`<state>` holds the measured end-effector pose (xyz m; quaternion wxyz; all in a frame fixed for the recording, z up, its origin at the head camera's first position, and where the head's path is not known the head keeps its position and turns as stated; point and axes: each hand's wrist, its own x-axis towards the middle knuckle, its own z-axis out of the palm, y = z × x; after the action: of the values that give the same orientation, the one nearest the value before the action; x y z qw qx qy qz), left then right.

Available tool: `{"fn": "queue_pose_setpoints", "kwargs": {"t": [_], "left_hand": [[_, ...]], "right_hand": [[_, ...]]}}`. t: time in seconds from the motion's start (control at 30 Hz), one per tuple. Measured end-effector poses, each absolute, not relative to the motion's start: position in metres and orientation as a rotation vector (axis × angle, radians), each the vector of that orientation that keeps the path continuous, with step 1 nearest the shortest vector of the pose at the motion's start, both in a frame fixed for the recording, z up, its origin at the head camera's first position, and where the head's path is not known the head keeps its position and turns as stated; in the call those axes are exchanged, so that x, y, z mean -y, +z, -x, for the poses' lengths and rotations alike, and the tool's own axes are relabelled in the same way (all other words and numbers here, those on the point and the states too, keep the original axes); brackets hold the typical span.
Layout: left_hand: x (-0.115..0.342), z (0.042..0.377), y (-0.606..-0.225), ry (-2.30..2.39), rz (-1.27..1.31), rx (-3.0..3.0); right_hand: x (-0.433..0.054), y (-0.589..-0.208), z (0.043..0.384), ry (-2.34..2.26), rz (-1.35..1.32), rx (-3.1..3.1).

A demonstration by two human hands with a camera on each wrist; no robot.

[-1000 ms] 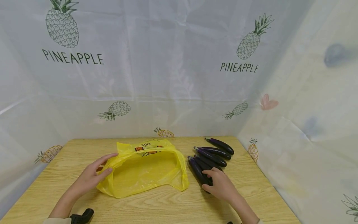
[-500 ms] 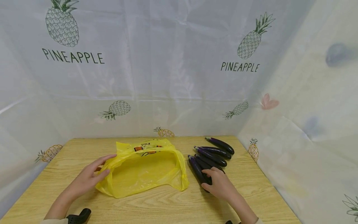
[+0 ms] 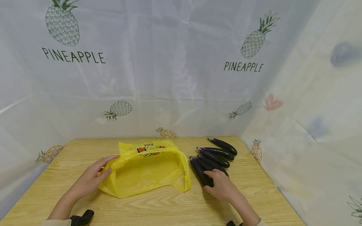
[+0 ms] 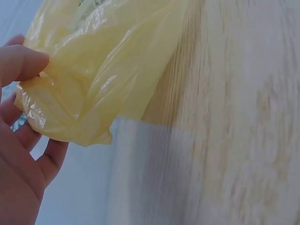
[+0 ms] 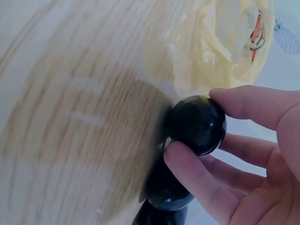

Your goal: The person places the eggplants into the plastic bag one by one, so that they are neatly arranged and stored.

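Head view: left hand [image 3: 87,181]?
– Holding the yellow bag [image 3: 147,175] by its left edge (mouth gaping); right hand [image 3: 222,185] pinches the leftmost eggplant [image 3: 199,170] by its near end, right of the bag

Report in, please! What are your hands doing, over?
Left hand grips yellow plastic bag, mouth open. Right hand pinches eggplant nearest the bag. Another eggplant lies close alongside.

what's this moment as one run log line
left hand: holds yellow plastic bag | right hand: grips leftmost eggplant | bag: mouth open | other eggplants: on wooden table
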<state>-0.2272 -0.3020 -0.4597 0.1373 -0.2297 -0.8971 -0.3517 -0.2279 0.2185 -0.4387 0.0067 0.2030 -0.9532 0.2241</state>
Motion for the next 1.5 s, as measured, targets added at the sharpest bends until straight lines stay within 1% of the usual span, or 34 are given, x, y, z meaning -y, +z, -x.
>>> {"fn": "queue_pose_setpoints", "kwargs": {"t": [0.27,0.7,1.07,1.3,1.5], "left_hand": [[0.300,0.231,-0.453,-0.943,0.657,2.624],[0.296,0.239,-0.443,-0.921,0.695,2.576],[0.297,0.246,-0.445,-0.965,0.710,2.568],[0.296,0.249,-0.441,-0.972,0.705,2.575],[0.291,0.247,-0.436,-0.925,0.692,2.565]], "right_hand": [[-0.216,-0.439,0.231,0.827,-0.684,3.003],[-0.216,-0.444,0.232,0.882,-0.664,3.003],[-0.213,-0.447,0.235,0.893,-0.563,2.953],[-0.214,-0.443,0.239,0.892,-0.458,2.915],[-0.213,-0.433,0.238,0.933,-0.525,2.830]]}}
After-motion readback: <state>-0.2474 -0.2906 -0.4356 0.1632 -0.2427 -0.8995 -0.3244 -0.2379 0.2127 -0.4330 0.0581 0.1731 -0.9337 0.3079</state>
